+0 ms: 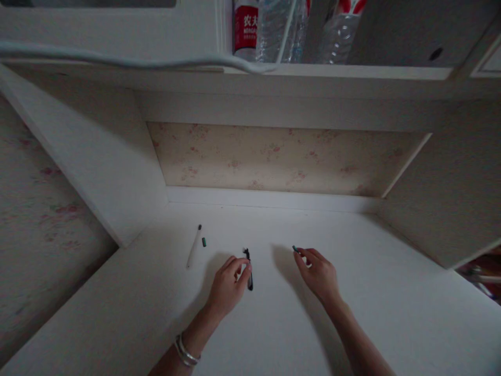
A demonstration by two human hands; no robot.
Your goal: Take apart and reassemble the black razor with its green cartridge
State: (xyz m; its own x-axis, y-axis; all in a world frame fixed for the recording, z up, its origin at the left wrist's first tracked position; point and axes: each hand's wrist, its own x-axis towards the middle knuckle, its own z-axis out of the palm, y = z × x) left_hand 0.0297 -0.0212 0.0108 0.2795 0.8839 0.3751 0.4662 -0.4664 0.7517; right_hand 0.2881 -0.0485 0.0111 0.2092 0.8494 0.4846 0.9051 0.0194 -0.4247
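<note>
Two hands, one left [229, 286] and one right [321, 275], are over one worktop [117, 318]. Slim sticks number two: one pale stick [193, 250] and one black stick [251, 285]. Small dark green pieces also come to two, one lying piece [204, 242] and one raised piece [295, 248]. At one wrist is silver jewellery [186, 353], whether one bracelet or two cannot be told. Above, there are at least three bottles, exactly one with a broad red label [246, 28]; overlap hides the full number. One white cable [117, 60], two side panels [97, 156] and one dark oval spot [436, 54] complete the count.
</note>
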